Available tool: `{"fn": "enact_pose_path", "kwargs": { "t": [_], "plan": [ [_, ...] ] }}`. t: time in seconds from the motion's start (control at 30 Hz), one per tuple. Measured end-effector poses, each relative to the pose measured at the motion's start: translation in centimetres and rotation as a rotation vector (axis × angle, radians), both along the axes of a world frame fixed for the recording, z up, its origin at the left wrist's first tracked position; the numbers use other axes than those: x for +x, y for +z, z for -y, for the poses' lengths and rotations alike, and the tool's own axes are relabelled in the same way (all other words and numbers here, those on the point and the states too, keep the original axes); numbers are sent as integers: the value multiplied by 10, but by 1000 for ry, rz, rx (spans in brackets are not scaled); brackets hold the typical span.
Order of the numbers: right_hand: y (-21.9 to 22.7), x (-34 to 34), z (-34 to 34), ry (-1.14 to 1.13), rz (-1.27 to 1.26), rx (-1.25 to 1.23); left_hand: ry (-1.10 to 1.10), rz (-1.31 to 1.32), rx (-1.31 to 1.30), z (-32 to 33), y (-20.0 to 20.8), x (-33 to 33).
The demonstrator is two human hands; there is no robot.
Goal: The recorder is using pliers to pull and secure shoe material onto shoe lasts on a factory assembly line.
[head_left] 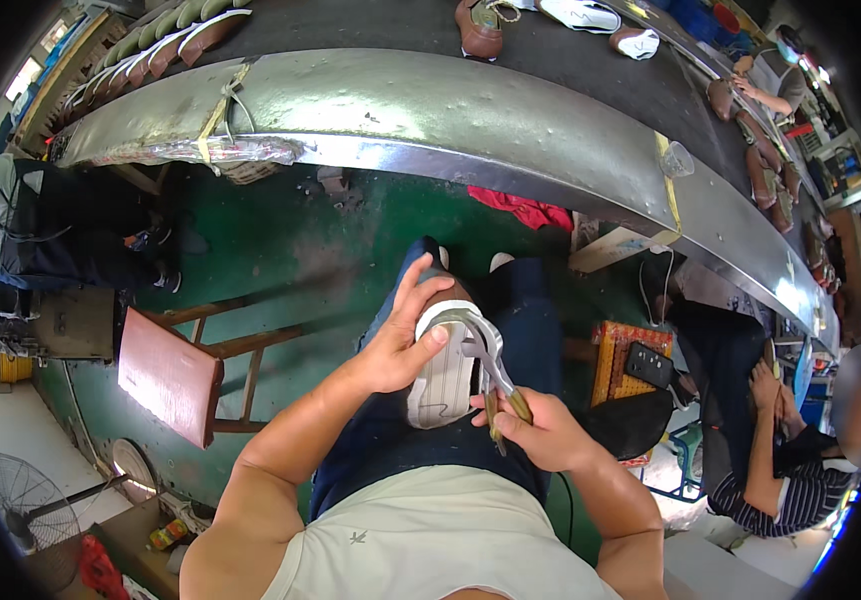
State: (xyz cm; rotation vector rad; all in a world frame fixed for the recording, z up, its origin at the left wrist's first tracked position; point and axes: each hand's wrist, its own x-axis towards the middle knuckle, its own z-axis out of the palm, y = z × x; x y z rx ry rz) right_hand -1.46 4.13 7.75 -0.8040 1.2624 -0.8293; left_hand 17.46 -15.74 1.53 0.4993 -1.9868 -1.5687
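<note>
On my lap rests a shoe upper on a last, its pale underside up and its brown leather toe pointing away from me. My left hand grips the toe end, thumb on the underside and fingers along the far left side. My right hand is wrapped round the handles of metal lasting pincers. The curved jaws of the pincers lie at the toe edge, near my left thumb. Whether they pinch the leather there I cannot make out.
Ahead runs a metal-edged workbench with brown shoes on it. A wooden stool stands left, near a fan. At right, a phone lies on a patterned seat; a person in a striped top sits beyond. Another person is at left.
</note>
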Motion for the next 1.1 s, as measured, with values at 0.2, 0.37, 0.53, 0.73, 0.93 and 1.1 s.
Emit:
{"fn": "enact_pose_path", "kwargs": {
  "t": [0.2, 0.37, 0.53, 0.73, 0.93, 1.1],
  "plan": [
    [33, -13, 40, -60, 390, 307, -47, 58, 34, 15, 1, 3],
    [14, -21, 65, 56, 79, 292, 52, -7, 140, 22, -25, -4],
    [-45, -27, 80, 189, -667, -195, 112, -57, 316, 30, -52, -7],
    [-101, -28, 98, 76, -914, -524, 214, -168, 431, 34, -74, -3],
    [-127, -24, 91, -4, -930, -616, 263, -111, 206, 31, -74, -4],
    [-137, -18, 91, -98, -959, -645, 223, -108, 258, 36, -87, -7]
  ]
}}
